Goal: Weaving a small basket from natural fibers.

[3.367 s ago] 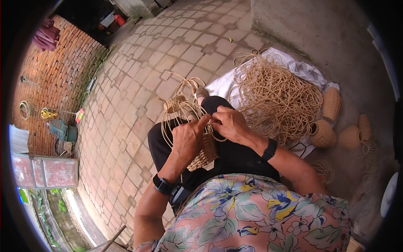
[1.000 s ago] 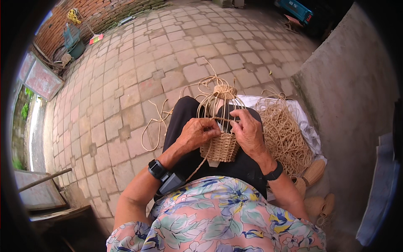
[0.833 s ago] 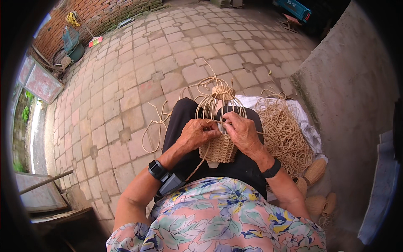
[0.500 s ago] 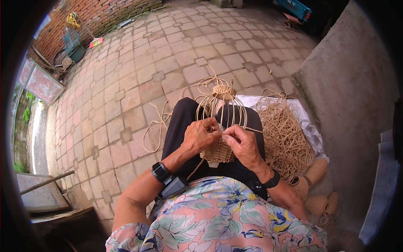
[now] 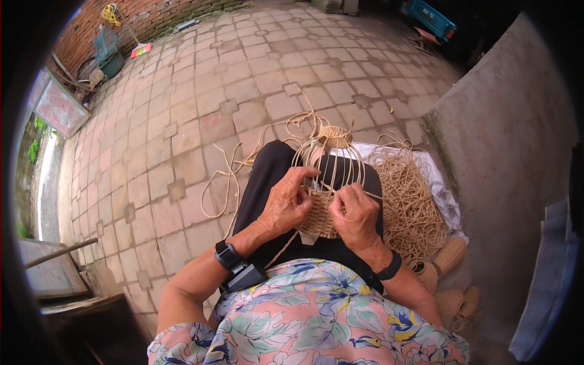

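A half-woven basket [image 5: 320, 216] of tan twisted cord rests in my lap, between my knees. Bare upright ribs rise from its woven body to a small woven ring [image 5: 335, 137] at the far end. My left hand [image 5: 285, 202] is closed at the left edge of the weave, thumb and forefinger gripping the basket there. On the opposite side, my right hand [image 5: 355, 218] is closed in a pinch on a strand of cord [image 5: 327, 188] that crosses the ribs. Its fingertips are partly hidden. Loose cord ends [image 5: 228, 176] trail over the paving to the left.
A large tangle of cord [image 5: 410, 204] lies on a white sheet [image 5: 447, 194] to my right. Several small woven pieces [image 5: 450, 255] lie nearer, beside a concrete wall [image 5: 505, 152]. A pole [image 5: 61, 252] and boards stand at the left.
My hands have moved apart from their meeting point over the weave, the left going left and the right shifting slightly right. The basket's ring end has tilted right.
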The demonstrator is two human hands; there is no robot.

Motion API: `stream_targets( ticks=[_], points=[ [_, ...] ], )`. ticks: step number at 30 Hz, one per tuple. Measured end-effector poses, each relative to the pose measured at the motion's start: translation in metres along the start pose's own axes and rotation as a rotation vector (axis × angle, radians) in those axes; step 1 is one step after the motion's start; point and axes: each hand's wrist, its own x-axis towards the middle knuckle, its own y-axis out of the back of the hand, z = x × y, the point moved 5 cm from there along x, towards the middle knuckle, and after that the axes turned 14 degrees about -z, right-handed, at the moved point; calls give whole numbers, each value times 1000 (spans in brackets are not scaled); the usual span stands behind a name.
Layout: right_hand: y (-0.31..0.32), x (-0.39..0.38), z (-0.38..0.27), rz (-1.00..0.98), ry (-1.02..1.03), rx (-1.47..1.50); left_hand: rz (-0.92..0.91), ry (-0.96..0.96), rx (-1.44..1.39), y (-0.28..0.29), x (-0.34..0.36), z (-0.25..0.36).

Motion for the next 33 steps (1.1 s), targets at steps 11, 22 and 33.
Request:
stream_targets(
  ticks=[11,22,33],
  points=[
    [-16,10,0,-179,-38,-19,-13,-43,-30,5,3,-2],
    [-19,13,7,-166,-76,109,-158,-54,-46,6,17,-7],
    [-12,5,10,-128,-49,153,-234,-46,-60,6,15,-7]
  ],
)
